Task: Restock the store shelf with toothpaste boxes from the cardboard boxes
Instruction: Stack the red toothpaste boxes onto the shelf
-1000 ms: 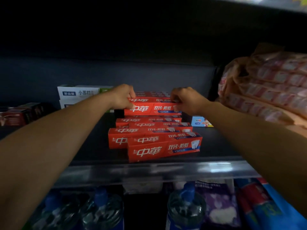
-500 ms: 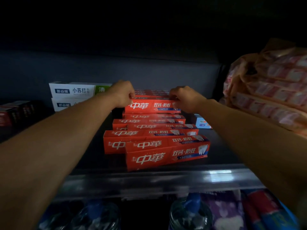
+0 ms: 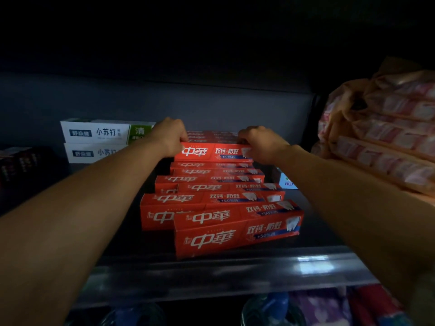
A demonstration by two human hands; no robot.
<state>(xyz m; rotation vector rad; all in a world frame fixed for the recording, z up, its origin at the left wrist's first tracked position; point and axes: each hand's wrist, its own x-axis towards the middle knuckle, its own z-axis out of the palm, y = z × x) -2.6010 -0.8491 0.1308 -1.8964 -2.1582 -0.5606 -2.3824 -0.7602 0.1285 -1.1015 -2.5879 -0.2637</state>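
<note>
Red toothpaste box (image 3: 213,152) sits at top/back of the red stack, held lengthwise btwn both hands. Left hand (image 3: 170,136) grips its left end, fingers curled over the top edge; right hand (image 3: 261,142) grips the right end, fingers curled over top, covering the tooth graphic. Box roughly level, printed face toward camera.

Just in front of and below that box: more red toothpaste boxes (image 3: 219,201) in stepped rows, running fwd to the shelf (image 3: 211,269) front lip; frontmost one (image 3: 237,229) tilted slightly, right end higher. Behind the held box, more red boxes, dim, count unclear.

Left of the held box: two white toothpaste boxes (image 3: 98,141) stacked, w/ green panel on upper one. Further left: dark boxes (image 3: 21,163), label unreadable. Right of the held box, just beside the stack: small light-blue box (image 3: 287,180), partly hidden by right forearm. Far right: pinkish wrapped packs (image 3: 386,128) piled in plastic. Below the shelf: blue-capped water bottles (image 3: 270,307), purple packs (image 3: 322,307).
</note>
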